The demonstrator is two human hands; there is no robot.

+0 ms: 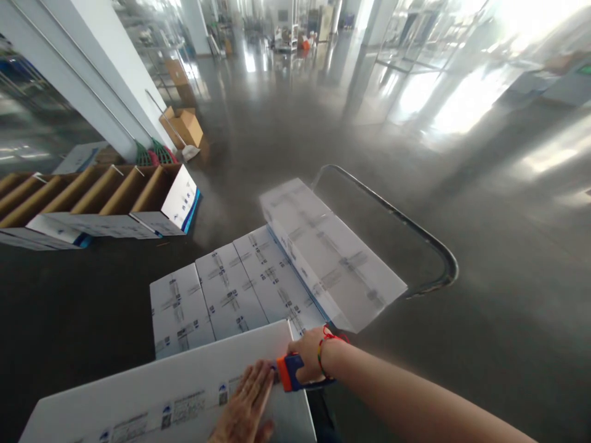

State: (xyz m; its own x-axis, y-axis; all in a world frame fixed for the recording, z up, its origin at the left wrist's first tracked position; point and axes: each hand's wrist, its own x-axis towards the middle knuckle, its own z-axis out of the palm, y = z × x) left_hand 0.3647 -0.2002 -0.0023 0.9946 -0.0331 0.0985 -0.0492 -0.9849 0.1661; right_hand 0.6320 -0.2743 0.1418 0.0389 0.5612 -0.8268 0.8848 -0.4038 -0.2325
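Observation:
A long white carton (240,347) lies in front of me at the bottom of the head view, with a printed strip of logos and codes along its top. My left hand (247,403) rests flat on this carton, fingers stretched out and holding nothing. Just right of its fingertips, an orange and dark blue tape dispenser (289,372) sits at the carton's right end. My right hand (310,355) is wrapped round the dispenser's handle, with a red cord and a coloured band at the wrist. The dispenser's underside is hidden.
Beyond lie several flat white cartons (231,292), with a taller white carton (332,246) on their right. A curved metal bar (415,231) stands past it. Open empty cartons (115,197) line the left, near a pillar (111,55), brooms (152,154) and a brown box (184,127).

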